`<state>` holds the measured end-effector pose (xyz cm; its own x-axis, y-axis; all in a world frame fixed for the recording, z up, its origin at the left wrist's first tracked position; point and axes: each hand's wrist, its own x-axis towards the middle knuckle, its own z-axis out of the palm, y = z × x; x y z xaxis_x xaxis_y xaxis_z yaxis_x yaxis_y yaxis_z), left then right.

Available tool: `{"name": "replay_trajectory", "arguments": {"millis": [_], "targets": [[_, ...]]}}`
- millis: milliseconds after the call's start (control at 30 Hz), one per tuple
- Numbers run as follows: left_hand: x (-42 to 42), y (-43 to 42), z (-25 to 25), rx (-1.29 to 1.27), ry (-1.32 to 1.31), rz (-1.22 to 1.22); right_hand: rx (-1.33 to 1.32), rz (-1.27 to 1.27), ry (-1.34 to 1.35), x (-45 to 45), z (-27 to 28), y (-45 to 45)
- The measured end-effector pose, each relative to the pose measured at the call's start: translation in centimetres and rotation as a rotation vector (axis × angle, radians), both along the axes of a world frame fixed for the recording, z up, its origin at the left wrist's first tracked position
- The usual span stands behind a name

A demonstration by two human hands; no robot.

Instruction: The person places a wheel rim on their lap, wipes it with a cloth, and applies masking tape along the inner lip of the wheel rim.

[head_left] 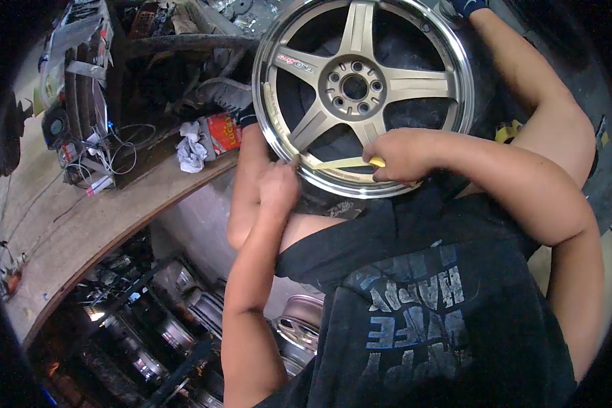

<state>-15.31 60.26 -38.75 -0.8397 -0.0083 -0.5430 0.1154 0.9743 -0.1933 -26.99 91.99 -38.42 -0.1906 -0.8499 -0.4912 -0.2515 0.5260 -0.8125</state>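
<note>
A bronze five-spoke wheel rim [357,35] with a polished lip rests across my lap, tilted towards me. Pale yellow masking tape [272,112] runs along the inner edge of its lip on the left. My left hand [279,185] is at the lower left of the lip, fingers curled and a fingertip pressing the tape there. From that spot a free length of tape stretches right to my right hand [406,156]. That hand is closed around a yellow tape roll [377,162], mostly hidden by the fingers, over the lower part of the rim.
On the left, a curved wooden bench [136,194] carries a crumpled white cloth [192,146], a red packet [223,131], cables and a worn dark device [81,95]. Other wheel rims [299,318] lie below it. A yellow roll [507,131] sits by my right leg.
</note>
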Motion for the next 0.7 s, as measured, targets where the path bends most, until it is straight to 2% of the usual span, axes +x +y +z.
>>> {"name": "replay_trajectory", "arguments": {"millis": [133,300,367,500,700], "targets": [[2.2,1.1,-0.1,0.081,-0.008,-0.089,0.002,-0.015,0.01,-0.4,1.0,0.1],[2.7,4.5,1.1,0.122,-0.089,-0.046,-0.074,-0.07,0.043,-0.4,1.0,0.1],[2.9,6.0,1.3,0.105,-0.264,0.029,-0.045,-0.056,0.009,-0.5,1.3,0.0],[4.3,6.1,0.2,0.119,-0.227,-0.073,-0.015,-0.001,0.013,0.0,0.7,-0.2],[4.0,6.2,0.5,0.122,-0.286,-0.063,-0.027,0.025,0.014,0.1,0.0,-0.3]]}}
